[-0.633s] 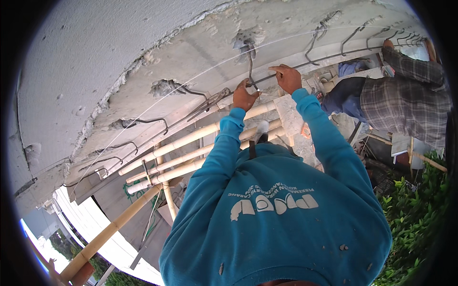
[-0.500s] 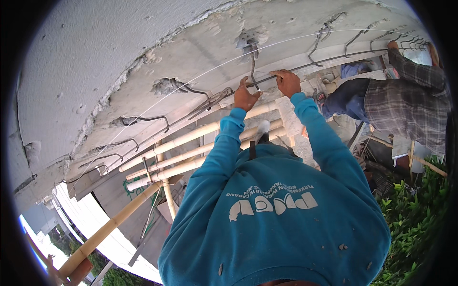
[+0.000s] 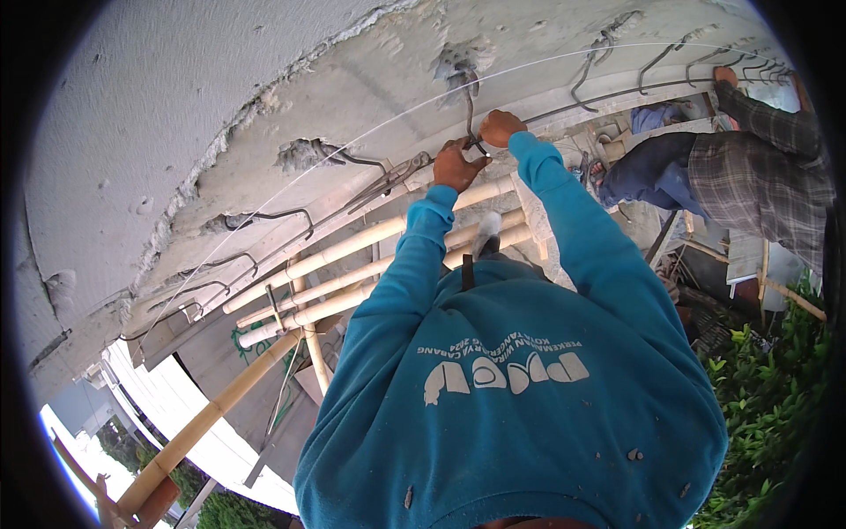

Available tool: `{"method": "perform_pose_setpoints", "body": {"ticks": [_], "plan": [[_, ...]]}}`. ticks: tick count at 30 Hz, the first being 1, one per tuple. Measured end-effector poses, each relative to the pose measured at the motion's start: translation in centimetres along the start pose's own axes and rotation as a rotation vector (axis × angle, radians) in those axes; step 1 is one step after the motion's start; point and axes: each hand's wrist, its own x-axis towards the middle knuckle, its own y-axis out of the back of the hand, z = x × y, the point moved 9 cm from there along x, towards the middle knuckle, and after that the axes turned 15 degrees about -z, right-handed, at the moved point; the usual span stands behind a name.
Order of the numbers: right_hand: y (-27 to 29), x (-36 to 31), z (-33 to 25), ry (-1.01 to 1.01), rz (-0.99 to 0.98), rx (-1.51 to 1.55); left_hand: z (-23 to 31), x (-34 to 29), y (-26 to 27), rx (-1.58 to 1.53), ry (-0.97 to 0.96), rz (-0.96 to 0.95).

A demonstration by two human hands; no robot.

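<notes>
My left hand is closed around the spot where a bent rebar hook meets a long horizontal rebar. A small white tip shows beside its thumb. Just above and to the right, my right hand forms a closed fist against the same joint. Whatever its fingers hold is hidden. The hook comes out of a chipped hole in the concrete face. To the left, another bent rebar hook sticks out of the concrete.
A taut white string runs along the concrete. Bamboo poles lie below my hands, and a long bamboo pole slopes down left. At right a co-worker in a plaid shirt reaches to the bars. Green shrubs grow lower right.
My right hand has moved left and up against the joint, its fingers curling from a pinch into a fist. My left hand's grip has drawn tighter around the bars.
</notes>
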Motion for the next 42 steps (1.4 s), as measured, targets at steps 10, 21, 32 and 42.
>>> {"method": "perform_pose_setpoints", "body": {"ticks": [10, 21, 32, 42], "plan": [[-3.0, 7.4, 1.7, 0.128, -0.071, -0.083, -0.6, -0.5, 1.9, 0.221, 0.241, -0.059], [-2.8, 6.5, 2.0, 0.066, -0.071, 0.055, 1.0, 1.1, 1.5, 0.65, -0.002, 0.157], [-1.5, 1.6, 0.6, -0.048, 0.05, 0.115, -2.7, 3.4, 0.8, 0.364, 0.062, -0.142], [-0.9, -1.2, -1.7, 0.018, 0.093, 0.073, -6.0, 4.4, -0.3, 0.406, 0.02, -0.168]]}}
